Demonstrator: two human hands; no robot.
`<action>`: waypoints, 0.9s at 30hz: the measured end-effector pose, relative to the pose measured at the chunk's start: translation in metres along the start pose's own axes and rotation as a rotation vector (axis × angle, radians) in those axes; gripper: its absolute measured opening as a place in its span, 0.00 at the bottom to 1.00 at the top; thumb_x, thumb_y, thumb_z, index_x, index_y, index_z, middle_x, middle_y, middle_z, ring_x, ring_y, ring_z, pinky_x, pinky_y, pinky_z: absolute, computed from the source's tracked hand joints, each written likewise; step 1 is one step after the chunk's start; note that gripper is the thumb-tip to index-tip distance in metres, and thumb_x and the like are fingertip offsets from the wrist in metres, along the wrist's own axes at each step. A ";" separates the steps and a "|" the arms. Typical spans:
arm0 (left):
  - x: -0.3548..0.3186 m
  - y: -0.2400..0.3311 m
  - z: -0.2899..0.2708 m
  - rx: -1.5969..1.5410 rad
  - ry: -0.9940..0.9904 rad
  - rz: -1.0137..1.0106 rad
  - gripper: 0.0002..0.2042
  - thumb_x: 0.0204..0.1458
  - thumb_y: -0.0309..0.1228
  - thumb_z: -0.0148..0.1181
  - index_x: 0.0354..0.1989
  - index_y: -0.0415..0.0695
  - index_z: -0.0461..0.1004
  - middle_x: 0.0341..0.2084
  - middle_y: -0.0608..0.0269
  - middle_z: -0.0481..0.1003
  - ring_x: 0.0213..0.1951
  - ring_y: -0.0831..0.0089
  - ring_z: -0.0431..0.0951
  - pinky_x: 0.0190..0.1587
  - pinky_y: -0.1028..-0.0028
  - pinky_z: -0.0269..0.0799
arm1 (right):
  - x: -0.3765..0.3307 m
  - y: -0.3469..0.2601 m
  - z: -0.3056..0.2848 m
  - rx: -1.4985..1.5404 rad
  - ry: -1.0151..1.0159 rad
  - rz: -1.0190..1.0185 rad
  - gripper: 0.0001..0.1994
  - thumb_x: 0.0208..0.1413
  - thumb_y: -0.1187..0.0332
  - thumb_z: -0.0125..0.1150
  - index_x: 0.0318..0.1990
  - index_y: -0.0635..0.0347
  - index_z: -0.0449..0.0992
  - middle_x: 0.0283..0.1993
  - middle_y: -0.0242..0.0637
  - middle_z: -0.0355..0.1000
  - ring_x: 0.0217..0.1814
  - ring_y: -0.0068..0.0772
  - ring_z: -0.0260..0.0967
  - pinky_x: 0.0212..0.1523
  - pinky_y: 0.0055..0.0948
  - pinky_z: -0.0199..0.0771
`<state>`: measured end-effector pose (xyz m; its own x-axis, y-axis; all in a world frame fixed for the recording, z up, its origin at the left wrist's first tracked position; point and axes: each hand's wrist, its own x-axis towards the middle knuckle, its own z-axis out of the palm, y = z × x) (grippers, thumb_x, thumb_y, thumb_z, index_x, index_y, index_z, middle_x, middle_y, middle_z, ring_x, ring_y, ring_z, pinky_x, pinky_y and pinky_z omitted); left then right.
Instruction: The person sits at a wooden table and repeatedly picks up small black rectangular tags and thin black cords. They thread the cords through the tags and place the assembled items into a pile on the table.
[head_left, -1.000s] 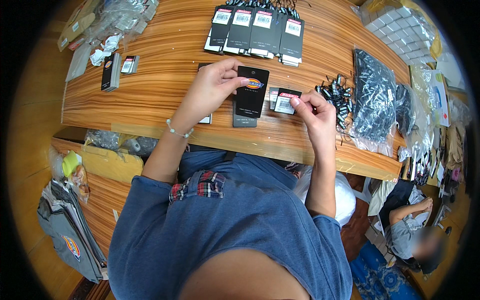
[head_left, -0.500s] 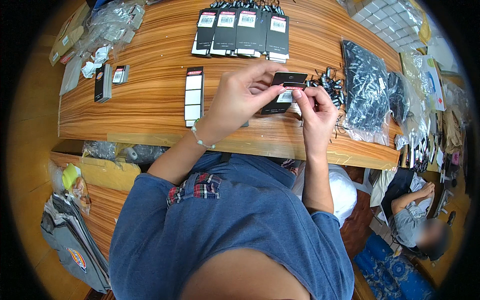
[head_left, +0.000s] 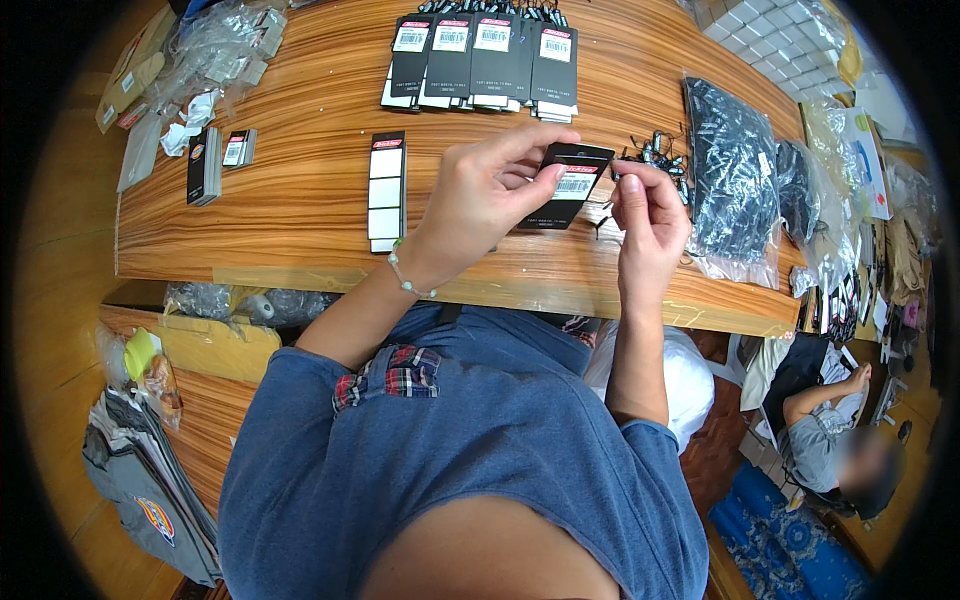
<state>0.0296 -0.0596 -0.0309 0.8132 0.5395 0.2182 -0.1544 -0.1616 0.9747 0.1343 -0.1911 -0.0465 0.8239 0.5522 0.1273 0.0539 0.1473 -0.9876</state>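
Note:
My left hand (head_left: 478, 190) pinches a black hang tag (head_left: 565, 205) between thumb and fingers. The tag is tilted, with a hole at its top and a red-and-white barcode label on its face. Just right of the tag's upper edge, my right hand (head_left: 648, 225) has thumb and index finger pressed together. A small dark bit shows at those fingertips, too small to name. Behind the right hand lies a tangle of black tag strings (head_left: 655, 155) with small fasteners. Left of my left wrist, a stack of narrow label cards (head_left: 387, 195) lies on the wooden table (head_left: 310, 200).
Rows of strung black tags (head_left: 490, 65) lie at the far side. Small card stacks (head_left: 205, 165) and plastic bags (head_left: 225, 45) are at the left. A clear bag of black items (head_left: 735, 170) lies at the right. Another person (head_left: 825, 450) sits at lower right.
My right hand has left the barcode label and moved right, beyond the tag's edge. The label now shows more fully on the tag, which my left hand still holds.

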 end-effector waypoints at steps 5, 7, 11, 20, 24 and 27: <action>0.002 0.001 0.000 0.012 0.012 0.008 0.13 0.48 0.20 0.57 0.44 0.40 0.71 0.27 0.60 0.76 0.29 0.81 0.76 0.32 0.83 0.74 | 0.001 -0.012 -0.001 0.078 -0.006 -0.040 0.06 0.53 0.78 0.54 0.38 0.66 0.67 0.32 0.37 0.72 0.33 0.19 0.69 0.32 0.16 0.68; 0.003 0.003 0.000 0.014 0.020 0.012 0.13 0.48 0.20 0.57 0.43 0.39 0.70 0.27 0.59 0.76 0.29 0.80 0.76 0.32 0.82 0.74 | 0.002 -0.013 -0.005 0.090 -0.056 -0.021 0.06 0.53 0.80 0.53 0.39 0.68 0.67 0.34 0.42 0.73 0.35 0.24 0.72 0.37 0.18 0.71; 0.002 0.002 -0.004 0.044 -0.023 -0.016 0.12 0.48 0.20 0.57 0.42 0.38 0.67 0.29 0.61 0.75 0.31 0.81 0.76 0.34 0.85 0.72 | 0.002 -0.021 -0.005 0.060 -0.109 0.018 0.06 0.54 0.81 0.51 0.40 0.70 0.67 0.35 0.44 0.73 0.37 0.26 0.72 0.39 0.19 0.72; 0.003 -0.003 -0.002 0.009 0.022 0.019 0.09 0.49 0.22 0.57 0.38 0.36 0.68 0.26 0.59 0.75 0.28 0.81 0.76 0.31 0.82 0.73 | -0.002 -0.017 0.000 -0.146 -0.103 -0.065 0.03 0.51 0.80 0.56 0.34 0.69 0.72 0.30 0.37 0.73 0.30 0.20 0.69 0.33 0.17 0.69; 0.003 -0.002 -0.001 0.011 0.012 -0.003 0.08 0.49 0.22 0.57 0.37 0.36 0.67 0.26 0.59 0.75 0.28 0.81 0.75 0.30 0.82 0.73 | 0.002 -0.010 0.008 -0.368 -0.047 -0.291 0.03 0.45 0.80 0.61 0.29 0.67 0.74 0.26 0.34 0.71 0.26 0.19 0.66 0.28 0.17 0.66; 0.003 0.001 0.000 -0.004 0.004 -0.022 0.07 0.50 0.22 0.56 0.36 0.35 0.67 0.26 0.58 0.75 0.28 0.81 0.75 0.30 0.82 0.72 | 0.002 -0.012 0.016 -0.393 -0.023 -0.371 0.04 0.44 0.80 0.61 0.28 0.67 0.73 0.25 0.36 0.70 0.24 0.22 0.65 0.26 0.20 0.65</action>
<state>0.0319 -0.0585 -0.0298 0.8143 0.5461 0.1968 -0.1384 -0.1467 0.9795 0.1266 -0.1785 -0.0327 0.6974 0.5398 0.4714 0.5494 0.0196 -0.8353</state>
